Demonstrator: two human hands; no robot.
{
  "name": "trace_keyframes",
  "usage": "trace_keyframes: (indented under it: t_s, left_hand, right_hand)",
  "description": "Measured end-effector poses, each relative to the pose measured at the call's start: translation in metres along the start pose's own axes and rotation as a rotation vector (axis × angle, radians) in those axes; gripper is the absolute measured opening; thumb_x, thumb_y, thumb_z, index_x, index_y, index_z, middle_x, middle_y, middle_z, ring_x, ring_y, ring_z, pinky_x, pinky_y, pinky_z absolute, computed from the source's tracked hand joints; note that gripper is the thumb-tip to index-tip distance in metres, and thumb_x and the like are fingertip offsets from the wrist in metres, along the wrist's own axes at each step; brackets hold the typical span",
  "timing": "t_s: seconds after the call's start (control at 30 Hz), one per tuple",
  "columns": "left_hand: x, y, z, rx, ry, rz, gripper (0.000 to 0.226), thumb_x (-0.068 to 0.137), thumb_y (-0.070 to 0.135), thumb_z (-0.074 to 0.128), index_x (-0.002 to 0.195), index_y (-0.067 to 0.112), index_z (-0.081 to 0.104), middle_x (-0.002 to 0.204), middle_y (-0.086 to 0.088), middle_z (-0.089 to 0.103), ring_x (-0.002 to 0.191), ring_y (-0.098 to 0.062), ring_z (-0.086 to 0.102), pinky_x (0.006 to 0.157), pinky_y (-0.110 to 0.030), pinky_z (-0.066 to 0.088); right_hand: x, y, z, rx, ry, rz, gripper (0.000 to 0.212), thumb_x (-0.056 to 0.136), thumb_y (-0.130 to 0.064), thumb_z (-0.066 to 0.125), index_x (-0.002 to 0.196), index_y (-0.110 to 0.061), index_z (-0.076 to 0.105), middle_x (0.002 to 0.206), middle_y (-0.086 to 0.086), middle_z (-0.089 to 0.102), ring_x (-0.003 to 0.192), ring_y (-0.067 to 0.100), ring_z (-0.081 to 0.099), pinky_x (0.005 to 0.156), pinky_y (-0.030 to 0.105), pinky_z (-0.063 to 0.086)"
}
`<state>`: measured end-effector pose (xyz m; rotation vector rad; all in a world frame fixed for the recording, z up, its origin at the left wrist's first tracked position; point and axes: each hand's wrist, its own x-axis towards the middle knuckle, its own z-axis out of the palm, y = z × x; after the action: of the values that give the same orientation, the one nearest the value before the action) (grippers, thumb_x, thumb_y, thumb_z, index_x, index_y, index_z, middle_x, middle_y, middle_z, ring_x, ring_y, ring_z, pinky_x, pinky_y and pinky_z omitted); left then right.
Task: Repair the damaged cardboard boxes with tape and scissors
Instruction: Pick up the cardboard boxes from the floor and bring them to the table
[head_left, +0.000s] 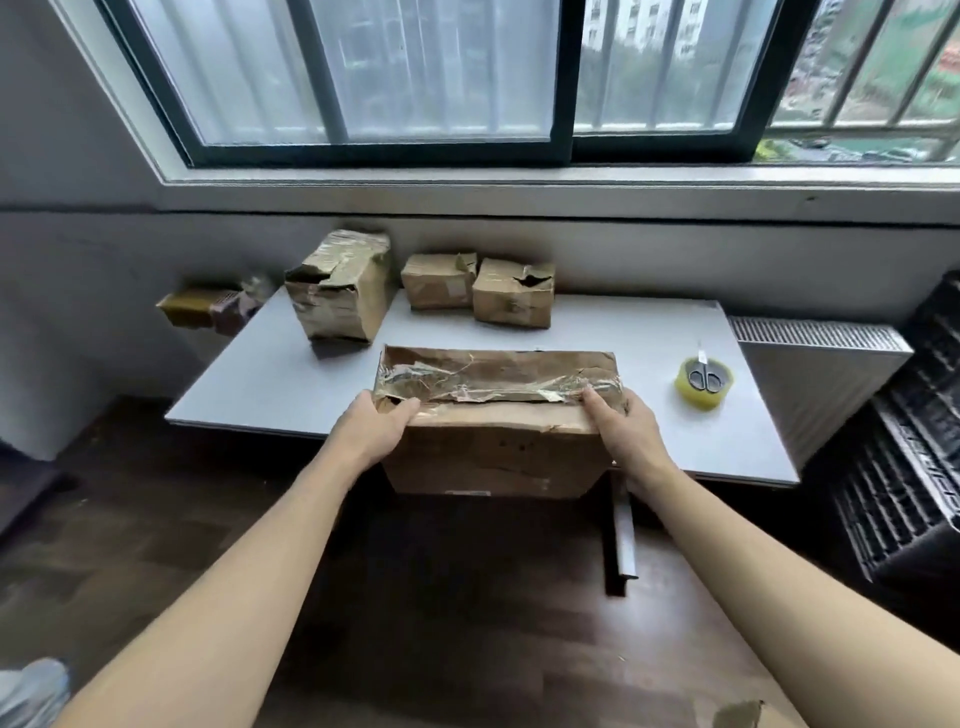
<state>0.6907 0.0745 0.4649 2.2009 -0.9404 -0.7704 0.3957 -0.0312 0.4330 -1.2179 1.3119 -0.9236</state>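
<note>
Head view, looking down over a grey desk set under a barred window. Off the desk's far left corner, a yellowish object sits against the wall, too blurred to identify. On the desk near the far left corner stands a tall crumpled box, heavily taped and torn open at its top. Just right of it along the far edge sit two smaller boxes touching each other: a low small box and a torn small box with a dark hole in its upper face.

At the near edge, around the middle, a big flat carton overhangs the desk toward the person. Its top carries a wrinkled strip of old shiny tape along a split seam. The left hand grips the carton's near left corner, fingers curled over the top edge and thumb against the torn flap. The right hand clasps the near right corner the same way, fingers laid over the top and palm on the side.

Toward the right edge of the desk, well apart from the carton, a yellowish tape roll lies flat, with scissors resting across its top. Right of the desk stands a white radiator.
</note>
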Motion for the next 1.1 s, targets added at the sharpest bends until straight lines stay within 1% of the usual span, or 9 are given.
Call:
trace_keyframes:
  t_s: [0.13, 0.2, 0.3, 0.37, 0.5, 0.6, 0.73, 0.93, 1.1]
  left_hand:
    - [0.044, 0.013, -0.013, -0.061, 0.007, 0.019, 0.055, 0.077, 0.058, 0.061, 0.118, 0.021, 0.061, 0.11, 0.002, 0.066, 0.102, -0.019, 0.06, 0.086, -0.034, 0.047]
    - [0.074, 0.014, -0.019, -0.11, -0.033, 0.057, 0.054, 0.078, 0.06, 0.067, 0.116, 0.022, 0.062, 0.107, 0.004, 0.069, 0.1, -0.016, 0.063, 0.091, -0.036, 0.051]
    - [0.119, 0.017, -0.032, -0.175, -0.133, 0.09, 0.091, 0.053, 0.086, 0.072, 0.123, 0.027, 0.06, 0.11, 0.008, 0.071, 0.104, -0.013, 0.066, 0.098, -0.042, 0.052]
    - [0.152, 0.017, -0.042, -0.186, -0.172, 0.112, 0.103, 0.046, 0.085, 0.076, 0.128, 0.026, 0.055, 0.115, 0.007, 0.069, 0.107, -0.014, 0.066, 0.099, -0.042, 0.052]
    - [0.204, 0.026, -0.059, -0.148, -0.218, 0.141, 0.114, 0.046, 0.081, 0.08, 0.137, 0.023, 0.046, 0.131, 0.004, 0.062, 0.115, -0.02, 0.062, 0.102, -0.044, 0.05]
    - [0.232, 0.036, -0.066, -0.133, -0.242, 0.15, 0.115, 0.059, 0.072, 0.079, 0.148, 0.017, 0.032, 0.141, -0.001, 0.05, 0.126, -0.023, 0.053, 0.106, -0.039, 0.044]
    - [0.264, 0.043, -0.066, -0.158, -0.308, 0.163, 0.107, 0.058, 0.069, 0.082, 0.141, 0.016, 0.039, 0.131, -0.006, 0.059, 0.119, -0.027, 0.059, 0.096, -0.037, 0.051]
    - [0.306, 0.055, -0.064, -0.074, -0.33, 0.152, 0.133, 0.035, 0.083, 0.08, 0.142, 0.019, 0.032, 0.127, -0.005, 0.059, 0.114, -0.029, 0.062, 0.095, -0.042, 0.054]
    - [0.337, 0.075, -0.06, 0.0, -0.296, 0.193, 0.125, 0.049, 0.075, 0.082, 0.147, 0.017, 0.028, 0.135, 0.004, 0.051, 0.121, -0.024, 0.055, 0.095, -0.033, 0.05]
  right_hand:
    - [0.034, -0.022, 0.029, 0.04, 0.007, -0.034, 0.025, 0.095, -0.038, 0.064, 0.115, -0.022, 0.065, 0.109, -0.007, 0.072, 0.104, 0.011, 0.068, 0.095, 0.033, 0.053]
    - [0.052, -0.031, 0.046, 0.061, 0.017, -0.06, 0.025, 0.095, -0.036, 0.065, 0.115, -0.021, 0.066, 0.108, -0.007, 0.074, 0.102, 0.009, 0.069, 0.091, 0.03, 0.053]
    - [0.075, -0.039, 0.072, 0.079, 0.042, -0.071, 0.028, 0.094, -0.037, 0.066, 0.117, -0.02, 0.065, 0.107, -0.006, 0.074, 0.098, 0.007, 0.07, 0.079, 0.022, 0.053]
    - [0.087, -0.046, 0.089, 0.094, 0.061, -0.066, 0.028, 0.093, -0.034, 0.068, 0.117, -0.02, 0.064, 0.108, -0.005, 0.074, 0.093, 0.003, 0.07, 0.071, 0.017, 0.051]
    - [0.11, -0.061, 0.121, 0.1, 0.079, -0.037, 0.036, 0.088, -0.031, 0.076, 0.118, -0.021, 0.06, 0.112, -0.001, 0.072, 0.1, 0.012, 0.07, 0.083, 0.03, 0.056]
    - [0.125, -0.067, 0.135, 0.101, 0.136, -0.005, 0.04, 0.084, -0.031, 0.08, 0.116, -0.025, 0.057, 0.113, -0.003, 0.07, 0.105, 0.015, 0.068, 0.096, 0.042, 0.056]
    - [0.142, -0.071, 0.148, 0.097, 0.172, 0.011, 0.044, 0.081, -0.028, 0.082, 0.115, -0.027, 0.055, 0.116, -0.003, 0.069, 0.11, 0.016, 0.066, 0.099, 0.041, 0.053]
    - [0.183, -0.08, 0.16, 0.028, 0.178, 0.031, 0.078, 0.057, -0.05, 0.086, 0.125, -0.028, 0.056, 0.119, -0.008, 0.068, 0.109, 0.012, 0.066, 0.1, 0.041, 0.053]
    - [0.228, -0.088, 0.169, 0.025, 0.149, 0.02, 0.069, 0.071, -0.058, 0.082, 0.129, -0.034, 0.053, 0.123, -0.014, 0.064, 0.116, 0.008, 0.06, 0.101, 0.033, 0.05]
